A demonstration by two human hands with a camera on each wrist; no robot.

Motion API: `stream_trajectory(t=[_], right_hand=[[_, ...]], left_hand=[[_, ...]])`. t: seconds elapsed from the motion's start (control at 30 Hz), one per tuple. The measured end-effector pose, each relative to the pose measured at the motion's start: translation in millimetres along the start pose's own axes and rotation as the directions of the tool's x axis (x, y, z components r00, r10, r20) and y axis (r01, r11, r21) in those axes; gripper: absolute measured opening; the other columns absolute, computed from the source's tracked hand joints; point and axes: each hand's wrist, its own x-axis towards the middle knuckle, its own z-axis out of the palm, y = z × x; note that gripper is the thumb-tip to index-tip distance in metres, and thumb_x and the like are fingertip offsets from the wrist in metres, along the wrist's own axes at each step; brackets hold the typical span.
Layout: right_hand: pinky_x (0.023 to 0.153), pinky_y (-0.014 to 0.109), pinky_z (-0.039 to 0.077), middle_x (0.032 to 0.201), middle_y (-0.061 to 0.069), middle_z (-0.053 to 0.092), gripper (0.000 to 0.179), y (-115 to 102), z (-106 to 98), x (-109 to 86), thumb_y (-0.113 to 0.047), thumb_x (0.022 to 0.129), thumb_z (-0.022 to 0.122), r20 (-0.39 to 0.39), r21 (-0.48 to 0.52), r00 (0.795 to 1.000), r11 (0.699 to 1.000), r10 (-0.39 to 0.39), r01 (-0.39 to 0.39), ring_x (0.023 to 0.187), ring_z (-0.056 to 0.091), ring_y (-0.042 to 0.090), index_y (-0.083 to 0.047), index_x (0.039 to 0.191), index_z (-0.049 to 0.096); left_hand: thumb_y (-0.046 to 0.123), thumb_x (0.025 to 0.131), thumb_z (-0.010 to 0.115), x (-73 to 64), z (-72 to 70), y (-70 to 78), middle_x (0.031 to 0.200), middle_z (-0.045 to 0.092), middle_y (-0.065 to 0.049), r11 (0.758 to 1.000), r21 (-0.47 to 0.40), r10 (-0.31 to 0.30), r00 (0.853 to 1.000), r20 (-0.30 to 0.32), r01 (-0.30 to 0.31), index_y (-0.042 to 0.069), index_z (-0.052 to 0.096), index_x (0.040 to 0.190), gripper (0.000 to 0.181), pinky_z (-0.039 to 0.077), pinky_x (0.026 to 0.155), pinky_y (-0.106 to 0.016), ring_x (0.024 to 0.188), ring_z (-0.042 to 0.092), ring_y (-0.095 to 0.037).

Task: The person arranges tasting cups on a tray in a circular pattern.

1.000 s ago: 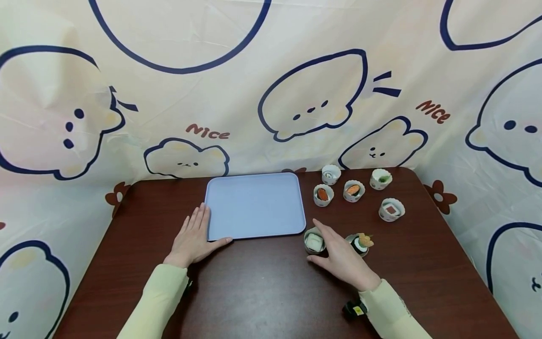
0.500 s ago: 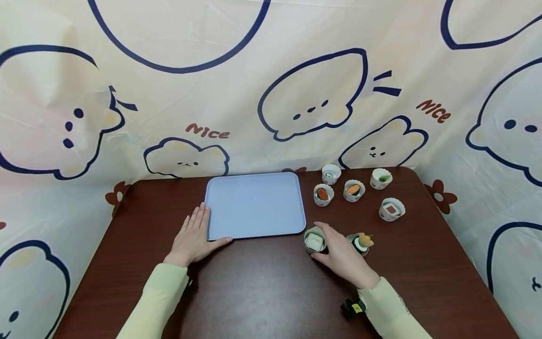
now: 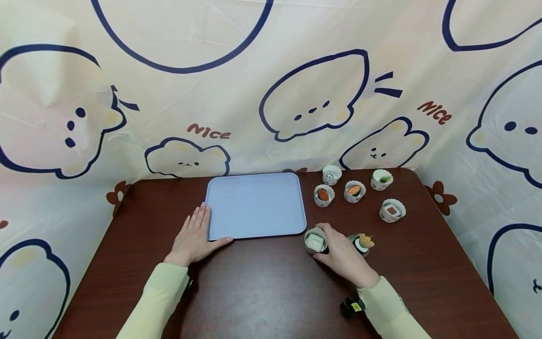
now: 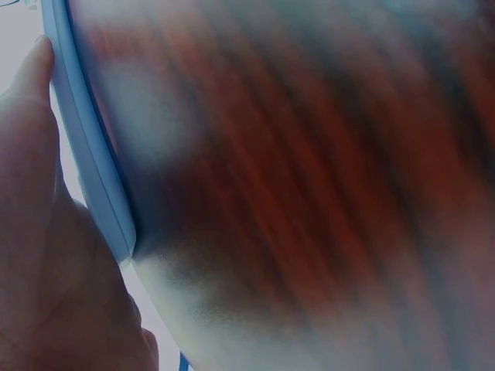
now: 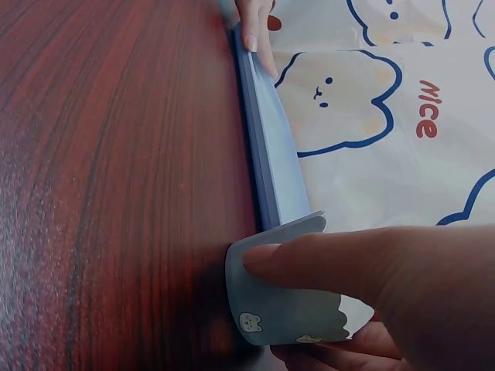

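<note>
Small filming nook screened by cloth; type of room behind can't be told. Cloth [image 3: 237,94] hangs beyond the table's [image 3: 254,287] far edge and along its left and right edges: cream, a bit creased, printed with navy-outlined cartoon faces [image 3: 188,160], brown flowers [image 3: 441,197], "Nice" lettering [image 3: 434,112]. Black gear [image 3: 352,307] with a yellow patch at the right cuff [image 3: 372,294] fits a recording set-up. Table is dark wood-grain, rounded far corners, light glare toward near edge. Tableware gives a dining feel: blue tray [image 3: 256,207] by far edge, patterned cups [image 3: 382,184] mostly toward far right corner, sushi-like pieces [image 3: 354,190] inside.
</note>
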Motion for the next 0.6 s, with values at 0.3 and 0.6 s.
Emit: stream_trajectory(t=[0.3, 0.6], right_hand=[[0.088, 0.043, 0.054, 0.121, 0.013, 0.065, 0.07, 0, 1, 0.8, -0.008, 0.079, 0.089, -0.008, 0.018, 1.0, 1.0, -0.002, 0.003, 0.106, 0.064, 0.024, -0.002, 0.136, 0.05], [0.086, 0.042, 0.054, 0.118, 0.01, 0.066, 0.068, -1, 4, 2.5, -0.008, 0.078, 0.09, -0.017, 0.036, 1.0, 0.999, -0.009, 0.01, 0.103, 0.064, 0.021, -0.004, 0.134, 0.052]], left_hand=[[0.085, 0.082, 0.054, -4.9, -8.4, 8.6, 0.167, 0.009, -0.025, 1.0, 0.003, 0.008, 1.0, -0.025, -0.008, -0.007, 0.017, 0.159, 0.125, 0.01, 0.12, -0.057, 0.152, 0.009, -0.04], [0.085, 0.082, 0.053, -5.8, -11.4, 11.1, 0.166, 0.01, -0.025, 1.0, 0.006, 0.004, 1.0, -0.018, -0.004, -0.007, 0.018, 0.159, 0.126, 0.009, 0.12, -0.057, 0.152, 0.011, -0.04]])
